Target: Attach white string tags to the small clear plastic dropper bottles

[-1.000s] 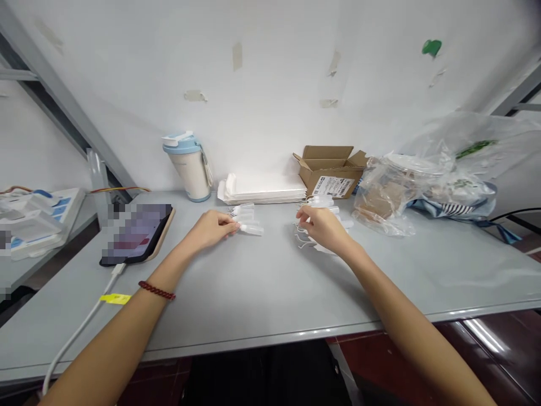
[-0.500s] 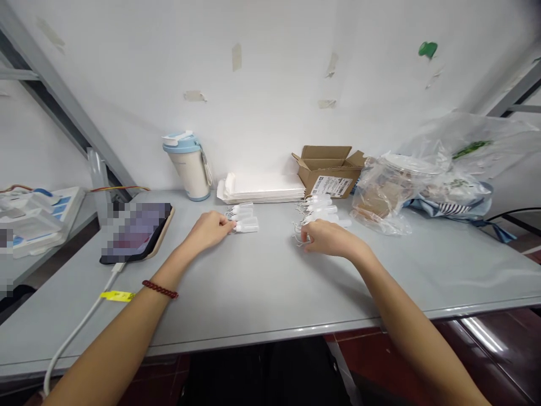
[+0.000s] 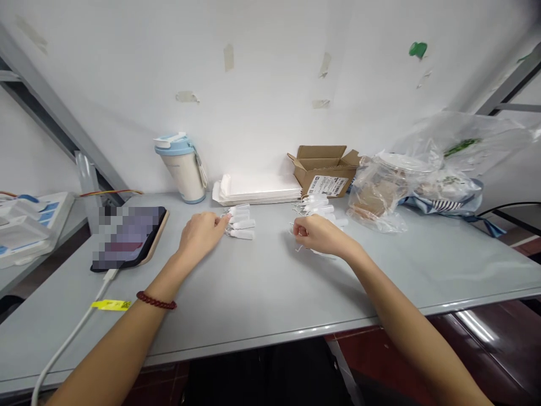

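Several small translucent white plastic bottle-like pieces [image 3: 243, 224] with thin white strings lie in a row left of centre. My left hand [image 3: 205, 232] rests at their string ends, thumb and fingers together; whether they grip a string is hidden. A second group of similar pieces [image 3: 316, 208] lies right of centre. Just in front of that group is my right hand [image 3: 319, 232], its fingers curled closed. A white string shows below its fingertips, and part of a pale piece [image 3: 324, 255] shows under the palm, so it holds one of these pieces.
Behind the pieces lies a stack of flat white boxes [image 3: 262, 190], with an open cardboard box [image 3: 327, 175] beside it. A tumbler [image 3: 182, 169] and a phone on a charging cable [image 3: 131, 237] are at left. Clear plastic bags [image 3: 376, 194] lie at right on the grey table [image 3: 262, 299].
The view has shifted slightly, moving the scene left. One more piece shows at the near end of the left row. My right hand has moved a little nearer, with a piece now visible under it.
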### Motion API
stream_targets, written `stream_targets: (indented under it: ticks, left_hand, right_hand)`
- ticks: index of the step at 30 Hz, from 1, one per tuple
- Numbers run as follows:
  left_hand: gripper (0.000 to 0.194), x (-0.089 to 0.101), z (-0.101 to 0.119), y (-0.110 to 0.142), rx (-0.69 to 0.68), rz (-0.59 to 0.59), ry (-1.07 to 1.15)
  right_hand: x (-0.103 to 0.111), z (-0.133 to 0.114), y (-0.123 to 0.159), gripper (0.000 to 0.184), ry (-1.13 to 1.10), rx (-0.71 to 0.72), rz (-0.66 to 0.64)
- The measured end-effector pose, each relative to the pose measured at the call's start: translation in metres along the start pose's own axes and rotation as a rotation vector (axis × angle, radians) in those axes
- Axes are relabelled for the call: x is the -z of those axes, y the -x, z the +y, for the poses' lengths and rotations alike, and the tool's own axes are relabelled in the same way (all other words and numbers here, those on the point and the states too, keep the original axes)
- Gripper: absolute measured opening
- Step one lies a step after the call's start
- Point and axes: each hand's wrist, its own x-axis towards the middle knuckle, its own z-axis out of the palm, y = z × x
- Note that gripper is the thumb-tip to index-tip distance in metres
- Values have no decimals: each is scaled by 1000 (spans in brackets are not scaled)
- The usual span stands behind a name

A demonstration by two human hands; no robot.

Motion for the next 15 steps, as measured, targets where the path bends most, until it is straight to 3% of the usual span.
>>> stream_targets:
  ticks: [5,10,15]
  left_hand:
    - [33,-2,12,7,-127,65,190]
    - [33,-9,28,20,-281,-150,546]
    - [33,-10,36,27,-354,-212,562]
  right_hand:
    - [-2,-4,-3,6,-343,114,133]
    - [-12,-14,-6,6,-882,141,63]
    - [-25,-27,-5,14,-1140,109,-68]
